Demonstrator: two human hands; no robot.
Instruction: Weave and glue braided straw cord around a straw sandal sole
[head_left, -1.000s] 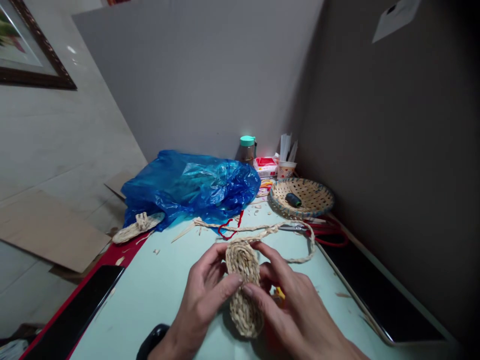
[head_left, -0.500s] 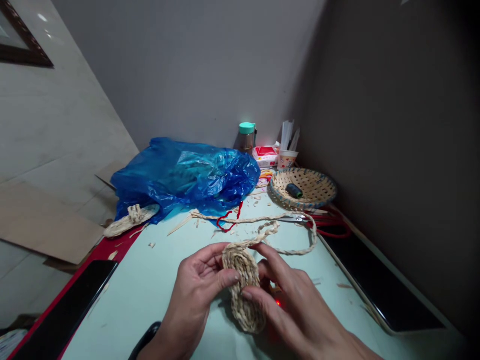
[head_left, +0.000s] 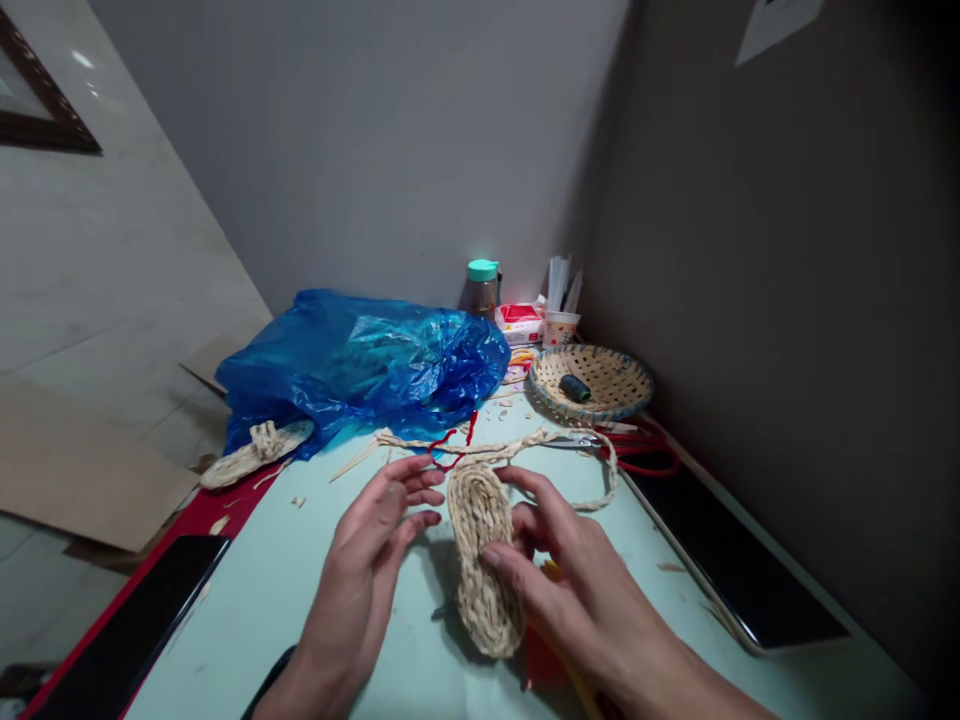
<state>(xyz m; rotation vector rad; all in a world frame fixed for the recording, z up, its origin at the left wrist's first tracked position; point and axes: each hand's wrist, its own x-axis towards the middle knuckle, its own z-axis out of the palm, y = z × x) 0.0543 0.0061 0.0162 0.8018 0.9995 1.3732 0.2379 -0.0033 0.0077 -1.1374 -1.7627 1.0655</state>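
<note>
Pinching the coiled straw piece (head_left: 478, 590), the right hand (head_left: 581, 580) has its thumb on the front face by the narrow waist and its other fingers along and behind the right edge; from my remote seat I see the piece tilted up over the pale green tabletop (head_left: 240, 640). The left hand (head_left: 371, 540) is loosely spread just beside the left edge, gripping nothing; whether a fingertip brushes the straw I can't quite make out. To hold this well, I'd judge a broad, light thumb best: the rows look packed edge to edge, and a hard squeeze at the waist might shift them. I'd want the left fingers backing the rounded top rather than tugging it, with slack left in the braided cord (head_left: 612, 475), which meets that top edge and loops over the table. A red thread (head_left: 471, 430) crosses the cord, and red-handled scissors (head_left: 645, 455) lie by the loop's right end, so a careless sweep could snag either. Farther out I see a blue plastic bag (head_left: 360, 360), a shallow woven basket (head_left: 626, 380) holding a dark spool (head_left: 575, 388), and, left of the bag, a strapped straw piece (head_left: 244, 462).
</note>
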